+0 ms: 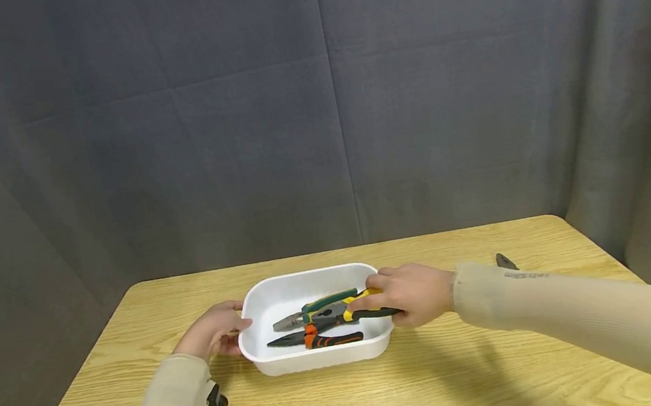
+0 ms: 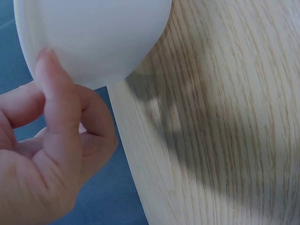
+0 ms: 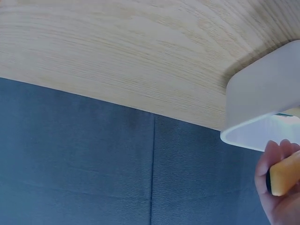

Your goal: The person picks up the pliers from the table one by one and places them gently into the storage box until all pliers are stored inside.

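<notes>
A white plastic tray [image 1: 319, 359] is at the middle of the table. My left hand [image 1: 216, 329] pinches the tray's left end, the thumb at the rim, as the left wrist view shows on the tray wall [image 2: 108, 42]. Over the right end, my right hand [image 1: 405, 296] grips pliers by their yellow-and-black handles [image 3: 287, 176]; the grey head of these pliers [image 1: 333, 311] points left above the tray floor. In the tray lie green-handled pliers [image 1: 336, 299], partly covered, and long-nose pliers with orange-and-black handles [image 1: 335, 340] near the front wall.
On the wooden table [image 1: 324, 404], a dark tool tip [image 1: 505, 261] shows behind my right sleeve, which hides the rest. A black device [image 1: 216, 404] sits at my left wrist. A grey curtain [image 1: 246, 138] hangs behind the table's far edge.
</notes>
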Tool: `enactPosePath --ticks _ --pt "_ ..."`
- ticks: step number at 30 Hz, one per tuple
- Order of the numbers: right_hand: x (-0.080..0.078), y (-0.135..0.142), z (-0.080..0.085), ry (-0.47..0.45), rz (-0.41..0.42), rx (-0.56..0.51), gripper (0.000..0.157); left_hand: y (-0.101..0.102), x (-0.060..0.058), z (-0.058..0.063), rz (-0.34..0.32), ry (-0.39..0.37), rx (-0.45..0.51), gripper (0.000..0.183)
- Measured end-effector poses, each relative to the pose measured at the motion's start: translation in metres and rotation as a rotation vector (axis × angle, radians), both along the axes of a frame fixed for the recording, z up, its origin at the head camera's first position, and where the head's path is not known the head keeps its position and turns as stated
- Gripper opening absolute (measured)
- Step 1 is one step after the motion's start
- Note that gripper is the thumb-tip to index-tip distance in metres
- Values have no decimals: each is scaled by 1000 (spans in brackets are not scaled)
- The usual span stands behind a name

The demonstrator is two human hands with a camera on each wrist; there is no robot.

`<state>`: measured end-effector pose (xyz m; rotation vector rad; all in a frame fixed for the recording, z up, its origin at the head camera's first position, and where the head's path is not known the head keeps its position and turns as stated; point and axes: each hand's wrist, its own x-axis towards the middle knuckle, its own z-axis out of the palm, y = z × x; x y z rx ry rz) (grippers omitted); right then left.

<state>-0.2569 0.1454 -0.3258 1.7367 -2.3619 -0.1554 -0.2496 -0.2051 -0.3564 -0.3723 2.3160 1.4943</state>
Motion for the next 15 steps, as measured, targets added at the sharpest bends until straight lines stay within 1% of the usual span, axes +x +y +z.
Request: enactPosePath --ticks 8,15 --pt "1 -15 2 -14 -11 59 65 0 1 0 -5 2 -2 47" --pt "0 -28 1 -37 -54 118 63 -1 1 1 -6 2 -15 47"
